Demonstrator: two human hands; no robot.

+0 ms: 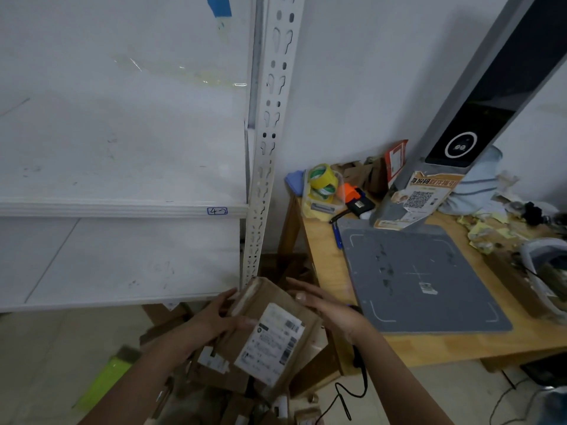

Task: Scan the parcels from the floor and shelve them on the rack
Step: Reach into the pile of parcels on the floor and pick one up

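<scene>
A brown cardboard parcel (270,329) with a white shipping label facing up is held low in the middle of the head view, above more brown parcels (214,363) on the floor. My left hand (214,317) grips its left edge, thumb over the top face. My right hand (325,308) lies with straight fingers against its upper right edge. The white rack (122,207) stands to the left, both visible shelves bare. The grey scanner pad (414,271) lies on the wooden table at right, under a tall scanner post (460,142).
The perforated rack upright (264,167) stands between rack and table. On the table (325,265) are tape rolls (322,179), a blue pen, crumpled paper and clutter around the pad. A black cable (352,391) hangs off the table's front. A green item (104,381) lies on the floor.
</scene>
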